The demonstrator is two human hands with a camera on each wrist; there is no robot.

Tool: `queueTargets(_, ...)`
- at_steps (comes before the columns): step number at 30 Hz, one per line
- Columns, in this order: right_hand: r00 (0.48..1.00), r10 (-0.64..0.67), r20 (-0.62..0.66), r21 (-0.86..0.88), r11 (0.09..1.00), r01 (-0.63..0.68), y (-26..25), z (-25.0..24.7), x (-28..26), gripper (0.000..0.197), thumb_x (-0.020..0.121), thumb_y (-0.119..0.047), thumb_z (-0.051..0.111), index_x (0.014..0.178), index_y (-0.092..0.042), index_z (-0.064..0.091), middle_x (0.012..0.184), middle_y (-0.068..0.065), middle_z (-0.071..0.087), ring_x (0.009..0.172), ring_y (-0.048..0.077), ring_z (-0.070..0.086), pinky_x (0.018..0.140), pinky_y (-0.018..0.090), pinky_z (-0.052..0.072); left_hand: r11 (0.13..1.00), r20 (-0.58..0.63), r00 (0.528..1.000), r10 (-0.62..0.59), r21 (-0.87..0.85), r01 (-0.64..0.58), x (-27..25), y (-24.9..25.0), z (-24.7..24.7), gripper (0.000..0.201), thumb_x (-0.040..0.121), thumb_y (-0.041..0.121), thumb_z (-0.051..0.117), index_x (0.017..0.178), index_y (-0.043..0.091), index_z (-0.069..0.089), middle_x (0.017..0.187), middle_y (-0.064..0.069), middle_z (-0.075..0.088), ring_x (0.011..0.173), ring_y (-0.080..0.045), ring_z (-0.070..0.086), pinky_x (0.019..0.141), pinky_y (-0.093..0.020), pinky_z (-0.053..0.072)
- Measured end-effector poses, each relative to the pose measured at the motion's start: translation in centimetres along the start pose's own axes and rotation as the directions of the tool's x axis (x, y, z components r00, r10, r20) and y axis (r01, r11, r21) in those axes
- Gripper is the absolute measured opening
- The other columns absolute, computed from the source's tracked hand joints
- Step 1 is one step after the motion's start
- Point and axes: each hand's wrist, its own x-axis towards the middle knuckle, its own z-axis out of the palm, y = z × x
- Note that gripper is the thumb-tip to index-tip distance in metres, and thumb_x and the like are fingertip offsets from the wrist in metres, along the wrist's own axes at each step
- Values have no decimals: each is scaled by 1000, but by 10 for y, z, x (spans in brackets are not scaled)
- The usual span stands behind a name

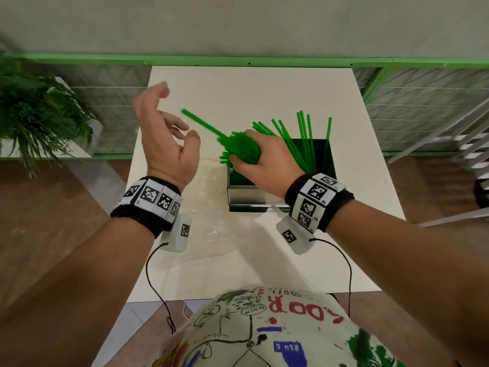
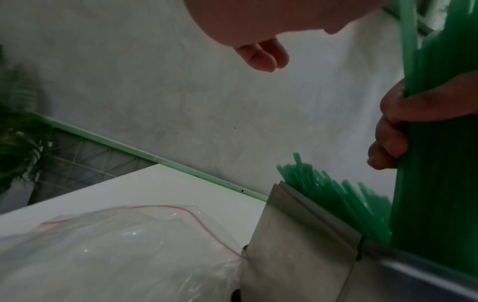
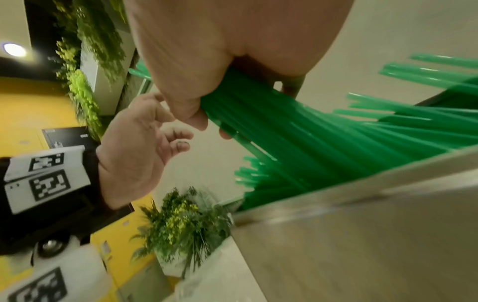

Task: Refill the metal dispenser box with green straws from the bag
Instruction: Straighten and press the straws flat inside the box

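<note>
My right hand (image 1: 254, 160) grips a thick bundle of green straws (image 1: 239, 148) over the open top of the metal dispenser box (image 1: 246, 198); the bundle's lower ends reach into the box. In the right wrist view the fingers wrap the bundle of green straws (image 3: 271, 122) just above the metal dispenser box (image 3: 362, 224). More green straws (image 1: 299, 139) stand fanned out inside the box. My left hand (image 1: 169, 139) hovers empty to the left of the bundle, fingers loosely curled. A clear plastic bag (image 2: 116, 251) with a red seal line lies flat against the box's left side.
The white table (image 1: 357, 221) stands against a grey wall with a green rail (image 1: 238, 59). A potted fern (image 1: 34, 115) sits off the table's left edge. Metal chair frames (image 1: 449, 144) stand to the right.
</note>
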Motion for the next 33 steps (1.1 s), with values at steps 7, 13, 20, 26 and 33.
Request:
queueTargets(7, 991, 35, -133, 251, 968, -1, -46, -42, 19, 13, 87, -20, 72, 89, -14, 61, 77, 2, 67, 74, 17, 69, 70, 40, 60, 994, 51, 998, -33, 103, 28, 4, -2, 6, 57, 84, 5, 55, 140, 0, 46, 137, -18, 45, 81, -15, 60, 69, -26, 52)
queueTargets(13, 959, -27, -283, 359, 924, 132, -78, -94, 25, 13, 88, -6, 68, 85, -6, 55, 76, 25, 63, 69, 32, 69, 72, 41, 62, 981, 253, 967, -28, 192, -22, -17, -14, 19, 50, 87, 8, 61, 136, 9, 53, 139, -11, 45, 105, -20, 61, 83, -24, 50)
queueTargets(20, 951, -8, -308, 223, 972, 81, -54, -116, 28, 22, 85, -14, 70, 92, 4, 60, 79, 23, 67, 71, 30, 71, 69, 41, 61, 958, 492, 860, -132, 288, -17, -31, -30, 33, 58, 94, 22, 52, 150, 10, 40, 158, -10, 35, 146, -24, 38, 121, -40, 35)
queueTargets(26, 973, 204, -108, 34, 979, -202, 24, -57, 9, 21, 82, -20, 73, 101, -23, 65, 91, 2, 72, 81, 20, 70, 74, 33, 58, 950, 519, 796, -311, 187, 249, -31, -23, 46, 66, 99, 16, 43, 162, 9, 23, 168, -7, 28, 154, -17, 27, 125, -29, 21)
queueTargets(33, 950, 272, 151, -415, 890, -188, 75, -13, -5, 28, 79, -29, 72, 100, -13, 63, 89, 7, 62, 83, 27, 60, 76, 41, 55, 936, 320, 892, -320, -40, 351, -21, -17, 44, 76, 85, 11, 39, 160, 10, 24, 164, -5, 32, 147, -19, 39, 115, -26, 33)
